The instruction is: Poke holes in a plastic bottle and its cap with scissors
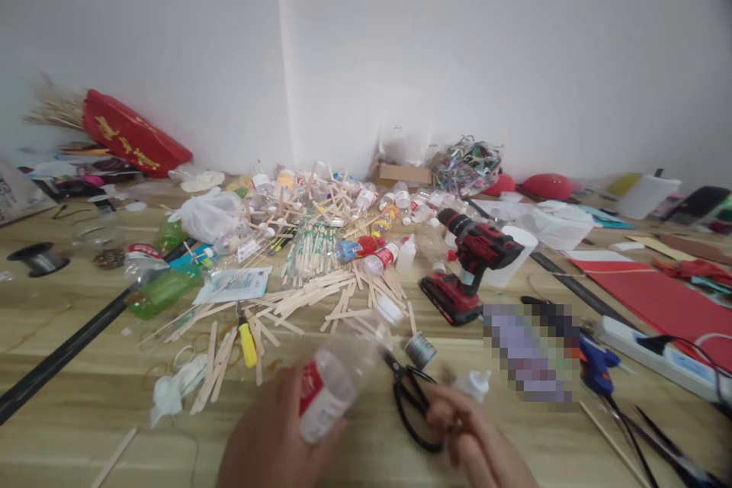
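Wrapped round a clear plastic bottle [346, 366] with a red and white label is my left hand [274, 435], low in the middle of the view. The bottle tilts up to the right, its white cap blurred. My right hand [472, 435] has its fingers closed on the black handles of the scissors [412, 404]; the blades point up and left, partly behind the bottle neck. Just beyond the scissors stands a small spool [420, 351]. A small white bottle [474, 383] lies beyond my right hand.
Wooden sticks [312, 297] and plastic bottles are piled mid-table. A red and black drill [472, 263] stands right of them. A yellow-handled screwdriver [247, 339] lies at left, a green bottle [165, 290] farther left. A blue glue gun [598, 362] and white power strip [657, 358] are at right.
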Demonstrator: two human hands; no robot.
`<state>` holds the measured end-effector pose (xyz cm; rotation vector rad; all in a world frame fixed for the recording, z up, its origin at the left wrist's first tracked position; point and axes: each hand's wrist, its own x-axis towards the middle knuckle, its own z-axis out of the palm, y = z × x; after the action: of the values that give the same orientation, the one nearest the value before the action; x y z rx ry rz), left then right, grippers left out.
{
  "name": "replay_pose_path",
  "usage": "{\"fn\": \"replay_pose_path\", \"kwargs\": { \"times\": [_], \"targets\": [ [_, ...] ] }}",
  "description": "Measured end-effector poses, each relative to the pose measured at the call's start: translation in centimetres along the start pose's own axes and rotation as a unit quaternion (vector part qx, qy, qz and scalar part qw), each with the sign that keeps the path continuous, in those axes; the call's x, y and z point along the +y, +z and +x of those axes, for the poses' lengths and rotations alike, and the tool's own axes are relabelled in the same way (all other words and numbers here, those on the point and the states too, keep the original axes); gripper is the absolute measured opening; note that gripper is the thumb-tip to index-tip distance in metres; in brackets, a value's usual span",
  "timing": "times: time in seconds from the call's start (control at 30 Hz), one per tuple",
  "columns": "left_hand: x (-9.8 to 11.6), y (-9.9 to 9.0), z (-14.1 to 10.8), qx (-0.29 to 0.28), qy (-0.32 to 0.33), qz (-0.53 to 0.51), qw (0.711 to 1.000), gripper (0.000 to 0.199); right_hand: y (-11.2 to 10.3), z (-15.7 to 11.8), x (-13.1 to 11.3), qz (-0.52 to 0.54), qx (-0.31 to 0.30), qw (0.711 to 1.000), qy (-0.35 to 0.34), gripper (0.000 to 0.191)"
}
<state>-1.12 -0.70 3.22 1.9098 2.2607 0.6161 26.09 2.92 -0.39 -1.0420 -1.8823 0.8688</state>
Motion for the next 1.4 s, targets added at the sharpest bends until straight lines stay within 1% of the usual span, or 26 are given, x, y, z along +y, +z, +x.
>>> {"fn": "replay_pose_path", "kwargs": {
  "times": [0.03, 0.07, 0.13, 0.17, 0.2, 0.27, 0.37, 0.43, 0.53, 0.63, 0.73, 0.8, 0.87, 0.9, 0.93, 0.97, 1.0, 1.07, 1.1, 1.13, 1.17, 1.2, 1.23, 1.3, 1.33, 1.4],
  "targets": [
    [0.2, -0.4, 0.0, -0.009, -0.061, -0.037, 0.997, 0.045, 0.0, 0.1, -0.1, -0.123, -0.025, 0.989, -0.074, 0.036],
    [0.4, -0.8, 0.1, -0.014, -0.101, -0.065, 0.993, 0.047, 0.2, 0.3, -0.1, -0.242, -0.050, 0.958, -0.145, 0.033],
    [0.6, -1.4, 0.3, -0.027, -0.137, -0.110, 0.984, 0.046, 0.8, 0.5, 0.4, -0.407, -0.069, 0.877, -0.248, 0.038],
    [0.7, -1.5, 0.5, -0.041, -0.140, -0.129, 0.981, 0.046, 1.2, 0.5, 1.0, -0.456, -0.073, 0.844, -0.273, 0.041],
    [0.7, -1.6, 0.6, -0.059, -0.141, -0.145, 0.978, 0.045, 1.7, 0.4, 1.9, -0.487, -0.070, 0.823, -0.285, 0.043],
    [0.8, -1.4, 0.7, -0.104, -0.136, -0.173, 0.970, 0.045, 2.4, 0.1, 4.1, -0.515, -0.059, 0.807, -0.283, 0.045],
    [1.0, -1.1, 0.9, -0.146, -0.126, -0.193, 0.962, 0.049, 2.7, -0.6, 7.0, -0.502, -0.056, 0.826, -0.250, 0.051],
    [1.1, -1.1, 1.1, -0.157, -0.122, -0.192, 0.961, 0.051, 2.5, -0.7, 8.2, -0.485, -0.064, 0.842, -0.226, 0.052],
    [1.3, -1.0, 1.3, -0.169, -0.116, -0.190, 0.960, 0.052, 2.0, -0.5, 9.0, -0.475, -0.061, 0.856, -0.195, 0.050],
    [1.2, -0.8, 1.8, -0.168, -0.097, -0.190, 0.962, 0.051, 1.9, 0.1, 9.4, -0.473, -0.045, 0.862, -0.178, 0.049],
    [1.0, -0.4, 2.4, -0.172, -0.072, -0.187, 0.964, 0.051, 2.0, 0.5, 8.8, -0.474, -0.035, 0.862, -0.176, 0.046],
    [0.9, -0.3, 2.8, -0.178, -0.053, -0.183, 0.965, 0.050, 1.9, 0.5, 7.3, -0.466, -0.028, 0.866, -0.178, 0.043],
    [0.8, -0.3, 3.2, -0.183, -0.036, -0.175, 0.967, 0.047, 1.3, 0.1, 5.2, -0.429, -0.012, 0.886, -0.172, 0.038],
    [0.8, -0.4, 3.4, -0.184, -0.030, -0.170, 0.968, 0.045, 0.8, -0.2, 4.1, -0.394, 0.004, 0.904, -0.168, 0.030],
    [0.7, -0.4, 3.5, -0.185, -0.028, -0.167, 0.968, 0.045, 0.2, -0.5, 3.1, -0.366, 0.041, 0.916, -0.157, 0.020],
    [0.7, -0.4, 3.6, -0.185, -0.029, -0.166, 0.968, 0.046, -0.4, -0.8, 2.4, -0.352, 0.096, 0.920, -0.144, 0.015],
    [0.7, -0.4, 3.6, -0.188, -0.032, -0.170, 0.967, 0.047, -1.1, -1.1, 1.9, -0.344, 0.158, 0.918, -0.120, 0.019],
    [0.6, -0.4, 3.7, -0.202, -0.035, -0.197, 0.959, 0.047, -2.3, -1.4, 1.8, -0.320, 0.274, 0.906, -0.039, 0.035],
    [0.6, -0.4, 3.7, -0.213, -0.033, -0.221, 0.951, 0.047, -2.8, -1.4, 2.1, -0.297, 0.309, 0.903, 0.010, 0.043],
    [0.7, -0.4, 3.7, -0.225, -0.029, -0.249, 0.942, 0.046, -3.2, -1.3, 2.6, -0.271, 0.322, 0.905, 0.058, 0.054],
    [0.7, -0.5, 3.7, -0.238, -0.024, -0.276, 0.931, 0.046, -3.5, -1.1, 3.1, -0.249, 0.310, 0.912, 0.101, 0.064],
    [0.7, -0.6, 3.7, -0.249, -0.022, -0.299, 0.921, 0.047, -3.8, -0.7, 3.6, -0.232, 0.280, 0.922, 0.136, 0.070],
    [0.7, -0.7, 3.7, -0.259, -0.023, -0.313, 0.914, 0.048, -4.0, -0.3, 4.0, -0.222, 0.240, 0.931, 0.163, 0.070],
    [0.8, -1.0, 3.6, -0.277, -0.021, -0.321, 0.906, 0.050, -4.3, 0.8, 4.6, -0.217, 0.170, 0.942, 0.192, 0.056],
    [0.8, -1.2, 3.5, -0.285, -0.017, -0.320, 0.903, 0.051, -4.6, 1.3, 4.8, -0.216, 0.154, 0.944, 0.197, 0.049],
    [1.0, -1.4, 3.3, -0.293, -0.014, -0.311, 0.904, 0.053, -5.1, 2.5, 5.1, -0.219, 0.158, 0.944, 0.191, 0.046]
  ]
}}
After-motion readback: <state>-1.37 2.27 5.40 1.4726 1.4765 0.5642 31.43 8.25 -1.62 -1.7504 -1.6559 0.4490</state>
